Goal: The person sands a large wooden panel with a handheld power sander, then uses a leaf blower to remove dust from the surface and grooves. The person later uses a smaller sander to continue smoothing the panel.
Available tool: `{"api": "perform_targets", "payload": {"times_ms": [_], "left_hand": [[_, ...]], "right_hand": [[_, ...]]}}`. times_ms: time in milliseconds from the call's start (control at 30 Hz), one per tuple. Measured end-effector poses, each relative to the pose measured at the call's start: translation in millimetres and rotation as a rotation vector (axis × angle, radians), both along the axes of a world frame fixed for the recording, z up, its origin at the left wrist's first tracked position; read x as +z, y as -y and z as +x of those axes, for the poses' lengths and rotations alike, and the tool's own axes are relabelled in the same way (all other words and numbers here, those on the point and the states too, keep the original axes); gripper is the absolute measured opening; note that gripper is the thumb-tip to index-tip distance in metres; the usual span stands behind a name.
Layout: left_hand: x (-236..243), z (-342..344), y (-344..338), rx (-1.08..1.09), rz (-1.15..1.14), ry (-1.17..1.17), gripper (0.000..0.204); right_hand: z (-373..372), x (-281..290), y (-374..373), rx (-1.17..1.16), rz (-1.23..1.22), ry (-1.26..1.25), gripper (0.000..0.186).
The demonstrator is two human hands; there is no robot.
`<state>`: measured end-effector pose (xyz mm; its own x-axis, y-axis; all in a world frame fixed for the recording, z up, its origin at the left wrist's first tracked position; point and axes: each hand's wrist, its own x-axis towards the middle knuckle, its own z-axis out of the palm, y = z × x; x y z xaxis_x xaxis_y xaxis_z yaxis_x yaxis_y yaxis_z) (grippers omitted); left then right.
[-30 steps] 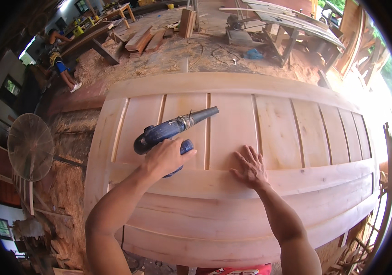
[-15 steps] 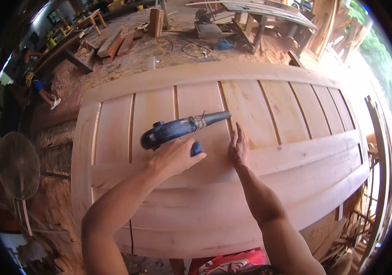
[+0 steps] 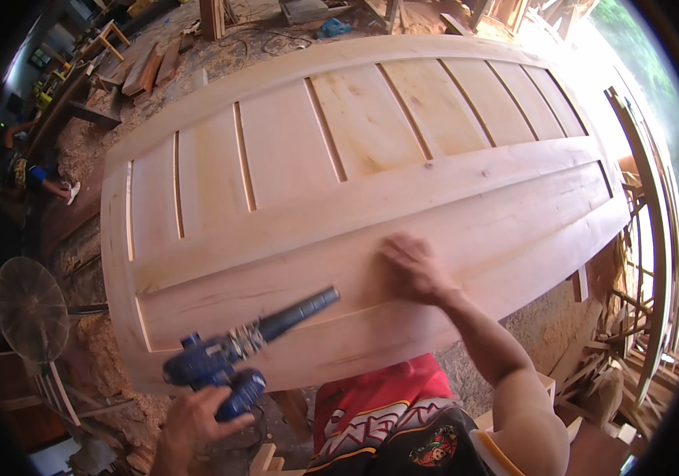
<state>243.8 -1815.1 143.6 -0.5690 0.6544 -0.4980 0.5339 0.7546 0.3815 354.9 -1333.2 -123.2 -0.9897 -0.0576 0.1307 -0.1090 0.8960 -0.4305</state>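
Observation:
A large pale wooden door lies flat before me, with framed boards and dark grooves between them. My left hand is closed around the handle of a blue handheld blower, past the door's near left edge. The blower's dark nozzle, bound on with wrapping, points up and right over the near part of the door. My right hand lies on the near long panel with its fingers stretched out, slightly smeared by motion, and holds nothing.
A round caged fan stands to the left. Scrap wood is piled at the right beside upright planks. Another person's leg shows at the far left. Sawdust and stacked boards cover the floor beyond the door.
The blower in my left hand has come nearer and to the left, off the middle of the door. My right hand has moved nearer, onto the near panel. The view has shifted downward.

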Motion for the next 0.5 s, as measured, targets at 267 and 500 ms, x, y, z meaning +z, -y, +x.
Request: {"api": "perform_targets", "payload": {"times_ms": [267, 500], "left_hand": [[-18.9, 161.0, -22.6, 0.156, 0.113, 0.305, 0.067], [-45.7, 256.0, -73.8, 0.143, 0.212, 0.139, 0.066]], "right_hand": [[140.3, -6.5, 15.8, -0.511, 0.123, -0.043, 0.057], [254.3, 32.4, 18.7, -0.598, -0.287, -0.199, 0.052]]}}
